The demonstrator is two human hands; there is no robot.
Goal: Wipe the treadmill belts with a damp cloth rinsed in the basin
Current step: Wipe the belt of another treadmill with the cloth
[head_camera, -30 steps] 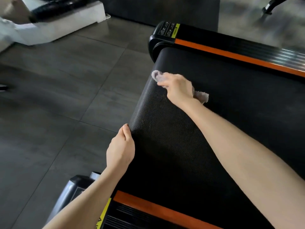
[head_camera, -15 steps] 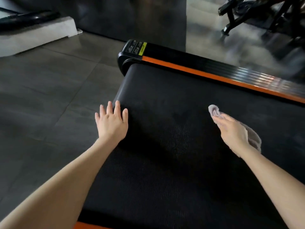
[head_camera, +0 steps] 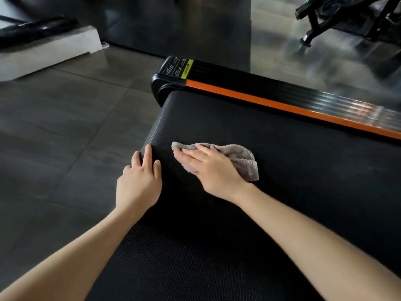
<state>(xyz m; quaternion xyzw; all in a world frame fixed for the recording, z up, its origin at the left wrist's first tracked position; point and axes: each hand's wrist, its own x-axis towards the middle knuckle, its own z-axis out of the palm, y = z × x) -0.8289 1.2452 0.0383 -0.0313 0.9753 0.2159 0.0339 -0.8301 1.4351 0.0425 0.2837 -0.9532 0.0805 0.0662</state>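
Your right hand [head_camera: 213, 170] lies flat on the grey cloth [head_camera: 240, 158], fingers straight and close together, pressing it down onto the black treadmill belt [head_camera: 293, 181]. The cloth is bunched under your palm, one corner poking out past your fingertips and a thicker fold showing on the far side of your knuckles. Just beside it, your left hand [head_camera: 138, 183] rests palm down on the rounded end of the belt, fingers extended over the edge and gripping nothing. The two hands are near each other but apart, with a strip of bare belt between them.

Beyond your right hand runs the side rail [head_camera: 282, 105] with its orange stripe, ending in a black cap that carries a yellow-edged warning label [head_camera: 180, 68]. To the outside of your left hand is the grey tiled floor [head_camera: 54, 127], and well beyond that hand a white block [head_camera: 47, 51]. Far past your right hand stands a dark exercise frame [head_camera: 314, 25].
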